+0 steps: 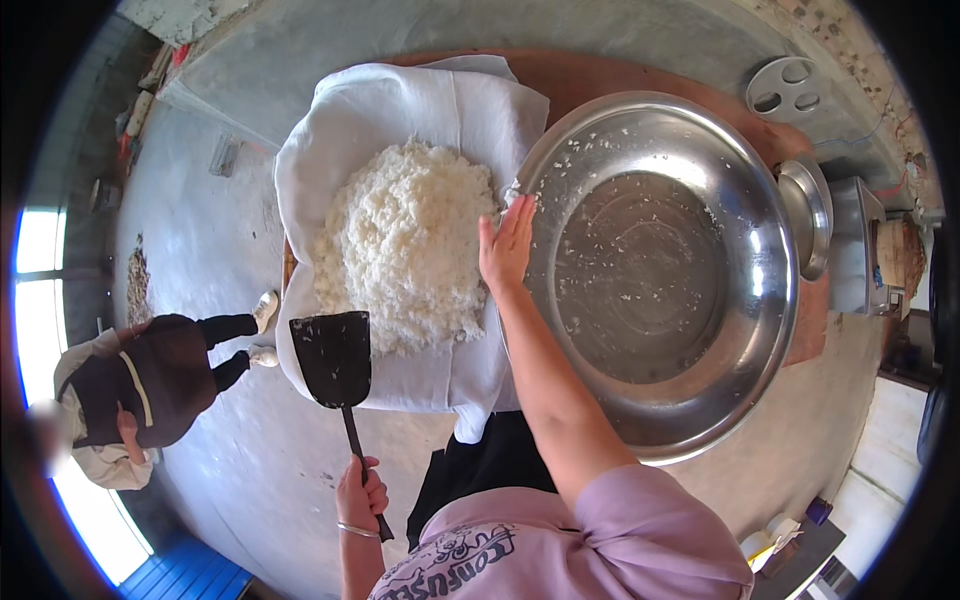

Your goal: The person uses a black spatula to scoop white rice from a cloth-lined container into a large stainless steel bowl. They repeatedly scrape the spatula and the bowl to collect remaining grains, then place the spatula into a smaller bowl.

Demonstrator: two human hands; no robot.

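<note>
A large mound of cooked white rice (412, 240) lies on a white cloth (390, 97) that drapes over its support. My left hand (361, 495) grips the handle of a black spatula (331, 358), whose broad blade, dotted with rice grains, is over the cloth's near left part beside the mound. To the right of the rice is a wide stainless steel basin (757, 300) with scattered grains stuck to its inside. My right hand (508, 244) is at the basin's left rim, fingers extended and close together, with a small clump of rice by the fingertips.
A reddish-brown board (600, 79) shows beneath the cloth and basin. Beyond the basin are a smaller metal bowl (806, 217) and a round metal plate with holes (782, 90). A person in a dark apron (161, 382) stands at the left, near a blue slatted surface (187, 571).
</note>
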